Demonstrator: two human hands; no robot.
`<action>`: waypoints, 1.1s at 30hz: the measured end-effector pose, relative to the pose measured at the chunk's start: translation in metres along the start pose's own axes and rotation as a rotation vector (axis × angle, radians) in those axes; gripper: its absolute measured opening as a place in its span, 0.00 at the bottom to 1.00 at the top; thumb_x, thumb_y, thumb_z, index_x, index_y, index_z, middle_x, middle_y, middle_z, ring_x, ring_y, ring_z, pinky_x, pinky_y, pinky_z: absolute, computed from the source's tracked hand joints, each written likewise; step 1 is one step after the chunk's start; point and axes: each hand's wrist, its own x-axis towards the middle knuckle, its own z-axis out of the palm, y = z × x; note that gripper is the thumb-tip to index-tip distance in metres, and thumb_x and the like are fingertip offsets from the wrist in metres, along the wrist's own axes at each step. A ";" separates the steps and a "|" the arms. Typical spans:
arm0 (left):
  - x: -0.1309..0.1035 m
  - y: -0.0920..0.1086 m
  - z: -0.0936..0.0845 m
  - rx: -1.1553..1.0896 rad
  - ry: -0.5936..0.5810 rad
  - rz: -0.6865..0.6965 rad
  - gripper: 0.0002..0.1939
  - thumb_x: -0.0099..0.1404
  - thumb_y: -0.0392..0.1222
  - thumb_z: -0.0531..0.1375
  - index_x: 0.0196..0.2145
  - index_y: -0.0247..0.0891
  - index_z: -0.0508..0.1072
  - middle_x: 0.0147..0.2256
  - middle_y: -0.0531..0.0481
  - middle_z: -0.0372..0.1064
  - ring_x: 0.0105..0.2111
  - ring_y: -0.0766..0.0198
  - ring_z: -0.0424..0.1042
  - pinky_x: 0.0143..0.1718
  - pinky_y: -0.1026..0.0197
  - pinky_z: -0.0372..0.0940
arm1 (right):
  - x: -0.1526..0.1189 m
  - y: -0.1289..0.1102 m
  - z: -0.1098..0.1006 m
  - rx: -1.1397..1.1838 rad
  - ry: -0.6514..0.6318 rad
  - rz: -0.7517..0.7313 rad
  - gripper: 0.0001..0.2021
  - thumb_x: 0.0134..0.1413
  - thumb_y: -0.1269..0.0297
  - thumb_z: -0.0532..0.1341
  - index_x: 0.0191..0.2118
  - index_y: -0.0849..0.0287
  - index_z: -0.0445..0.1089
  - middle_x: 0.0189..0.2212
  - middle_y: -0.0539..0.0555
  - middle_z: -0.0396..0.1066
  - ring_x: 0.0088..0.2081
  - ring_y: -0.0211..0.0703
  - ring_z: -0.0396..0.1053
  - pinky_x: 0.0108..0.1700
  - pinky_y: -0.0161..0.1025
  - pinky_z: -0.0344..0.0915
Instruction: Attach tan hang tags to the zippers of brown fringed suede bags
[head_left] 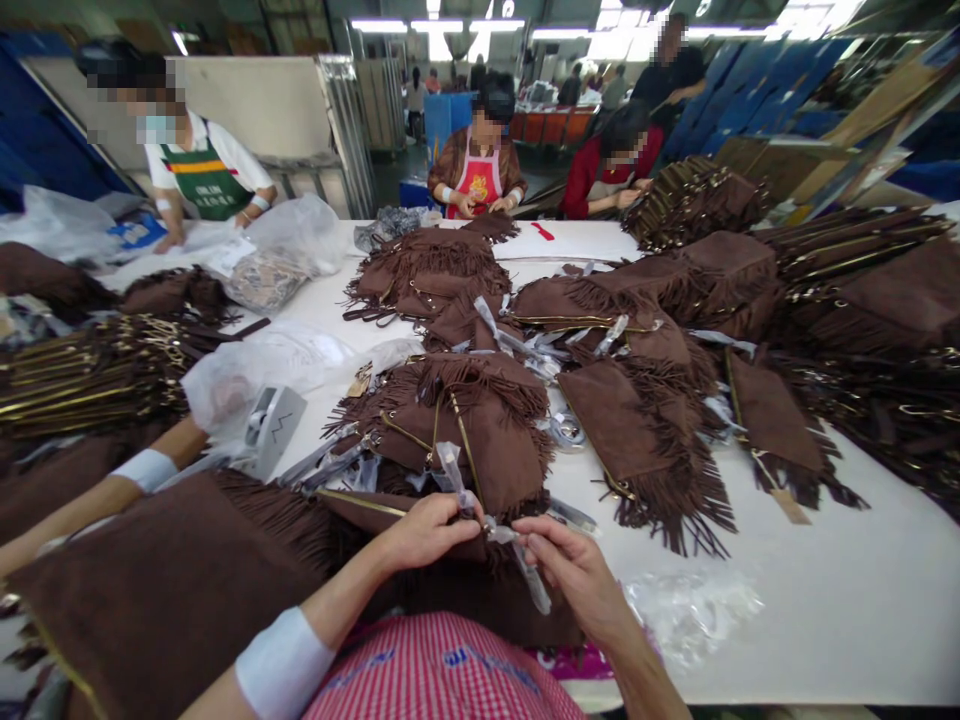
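Note:
Near the bottom centre, my left hand (433,530) is closed, its thumb and fingers pinching one part of a strip of clear plastic wrap (534,580). My right hand (566,560) faces it from the right, fingertips pinched on the same wrap. The wrap runs between both hands, with one end hanging down below them. Under and behind my hands lies a dark brown fringed bag (506,465) with gold zippers. A brown bag (360,507) with a gold zipper edge shows beside my left forearm.
Brown fringed bags (622,430) are heaped across the white table (847,620). Crumpled clear plastic (694,610) lies at right, a grey-white box (274,430) at left. A co-worker's arm (142,475) reaches in from the left. Several people work beyond the table.

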 end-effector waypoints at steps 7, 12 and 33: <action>-0.010 -0.005 0.005 -0.119 -0.054 0.015 0.11 0.63 0.44 0.55 0.38 0.37 0.73 0.36 0.51 0.72 0.39 0.61 0.69 0.45 0.62 0.60 | -0.006 -0.015 0.020 0.326 -0.091 0.105 0.19 0.44 0.53 0.72 0.42 0.53 0.72 0.35 0.51 0.74 0.24 0.32 0.67 0.16 0.25 0.47; -0.010 -0.008 0.008 -0.148 -0.047 0.004 0.10 0.63 0.43 0.55 0.38 0.36 0.73 0.36 0.51 0.72 0.39 0.60 0.68 0.45 0.61 0.61 | -0.012 -0.007 0.018 0.116 -0.017 0.022 0.19 0.49 0.51 0.68 0.44 0.55 0.71 0.37 0.53 0.76 0.38 0.45 0.76 0.39 0.37 0.71; -0.021 -0.026 0.001 -0.823 -0.515 -0.195 0.21 0.53 0.43 0.67 0.44 0.38 0.71 0.40 0.43 0.77 0.41 0.56 0.76 0.47 0.54 0.65 | -0.018 0.002 0.026 0.088 0.046 -0.031 0.14 0.46 0.51 0.70 0.31 0.57 0.72 0.26 0.51 0.75 0.31 0.45 0.76 0.35 0.38 0.71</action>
